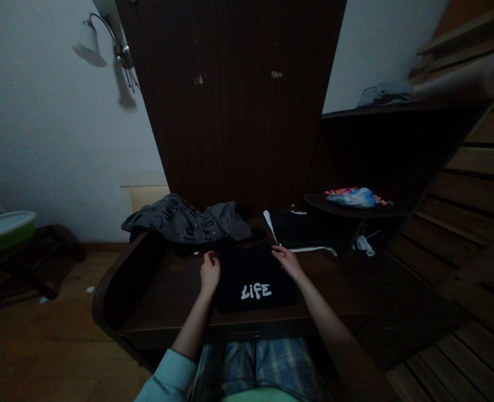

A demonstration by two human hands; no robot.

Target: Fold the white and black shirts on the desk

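Note:
A folded black T-shirt (250,273) with white lettering lies flat on the dark wooden desk top (154,301) in front of me. At its far left corner, my left hand (210,272) has its fingers closed on the edge of the cloth. My right hand (286,260) grips the opposite far corner, thumb and fingers together. Just beyond my right hand sits another folded black garment (301,226) with white edging. A rumpled grey garment with dark print (196,220) is heaped behind the T-shirt to the left, over something dark.
On a corner shelf (397,211) at right rests a blue and white plastic bag (353,197). A raised curved side panel (108,279) bounds the desk at left. A tall dark panel (238,111) stands behind. Wooden slats (473,178) line the right, and a green-sided tub (8,231) stands far left.

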